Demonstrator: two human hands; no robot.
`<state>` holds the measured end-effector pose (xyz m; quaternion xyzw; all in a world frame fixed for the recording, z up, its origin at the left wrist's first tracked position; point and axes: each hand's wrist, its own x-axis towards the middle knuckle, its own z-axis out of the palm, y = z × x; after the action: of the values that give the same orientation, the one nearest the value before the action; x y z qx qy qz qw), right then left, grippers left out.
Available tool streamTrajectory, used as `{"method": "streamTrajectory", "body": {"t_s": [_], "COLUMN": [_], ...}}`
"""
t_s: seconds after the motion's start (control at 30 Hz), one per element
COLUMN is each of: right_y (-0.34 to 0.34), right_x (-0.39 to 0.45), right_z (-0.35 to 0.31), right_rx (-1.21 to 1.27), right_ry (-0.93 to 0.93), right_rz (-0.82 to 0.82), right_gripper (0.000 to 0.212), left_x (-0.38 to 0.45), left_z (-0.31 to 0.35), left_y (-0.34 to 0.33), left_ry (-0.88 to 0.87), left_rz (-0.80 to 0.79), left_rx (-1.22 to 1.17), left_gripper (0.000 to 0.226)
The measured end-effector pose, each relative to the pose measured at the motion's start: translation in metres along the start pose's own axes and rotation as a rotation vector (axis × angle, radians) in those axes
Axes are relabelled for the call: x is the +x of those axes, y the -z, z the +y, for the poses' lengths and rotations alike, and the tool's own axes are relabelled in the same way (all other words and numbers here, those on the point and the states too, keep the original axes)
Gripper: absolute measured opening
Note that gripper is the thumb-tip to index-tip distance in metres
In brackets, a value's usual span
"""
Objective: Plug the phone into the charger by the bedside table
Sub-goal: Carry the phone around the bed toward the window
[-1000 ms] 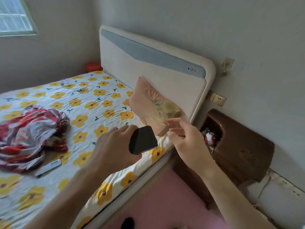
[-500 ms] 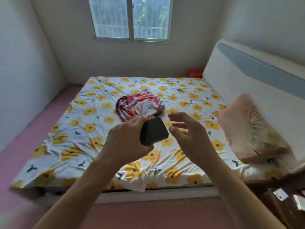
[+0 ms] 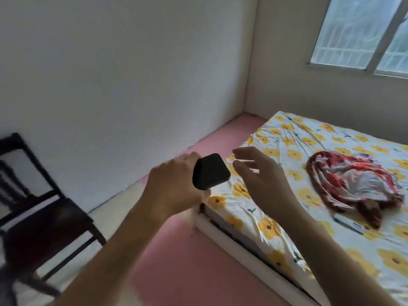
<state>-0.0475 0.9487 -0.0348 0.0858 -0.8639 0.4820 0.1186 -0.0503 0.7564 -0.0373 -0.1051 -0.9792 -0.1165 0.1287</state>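
Observation:
My left hand (image 3: pixel 174 184) grips a black phone (image 3: pixel 210 171), whose top end sticks out past my fingers above the foot corner of the bed. My right hand (image 3: pixel 262 173) hovers just right of the phone with its fingers spread and nothing in it, a small gap between them. The bedside table, the wall sockets and any charger are out of view.
The bed (image 3: pixel 331 195) with a yellow-flowered sheet fills the right side, a crumpled red and white cloth (image 3: pixel 353 186) and a small flat grey object (image 3: pixel 348 224) lying on it. A dark wooden chair (image 3: pixel 39 217) stands at the left by the wall. Pink floor (image 3: pixel 187 261) runs between.
The view has swung left, away from the headboard, pillow and bedside table, across the bed to its foot corner. Both hands keep their pose, left holding the phone, right open beside it.

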Motion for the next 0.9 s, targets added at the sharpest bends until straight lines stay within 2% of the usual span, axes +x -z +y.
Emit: {"method": "streamTrajectory", "body": {"t_s": [0.2,0.47,0.6,0.9], "right_y": [-0.124,-0.237,-0.281,-0.352], "right_x": [0.044,0.112,0.161,0.317], "right_z": [-0.061,-0.092,-0.090,-0.090], "right_rx": [0.051,0.082,0.112,0.186], "right_ry": [0.100,0.165,0.180,0.184], "right_rz": [-0.182,-0.364,-0.415,-0.445], "right_gripper": [0.030,0.032,0.033,0.032], "left_x": [-0.019,-0.017,0.017,0.141], "left_z": [-0.126,-0.232,-0.276,-0.365], "left_y": [0.036,0.045,0.038,0.032], "left_ry": [0.238,0.440,0.499,0.499], "left_rz": [0.067,0.105,0.125,0.128], "left_rx": [0.081,0.153,0.180,0.232], "left_gripper": [0.050,0.048,0.050,0.056]}}
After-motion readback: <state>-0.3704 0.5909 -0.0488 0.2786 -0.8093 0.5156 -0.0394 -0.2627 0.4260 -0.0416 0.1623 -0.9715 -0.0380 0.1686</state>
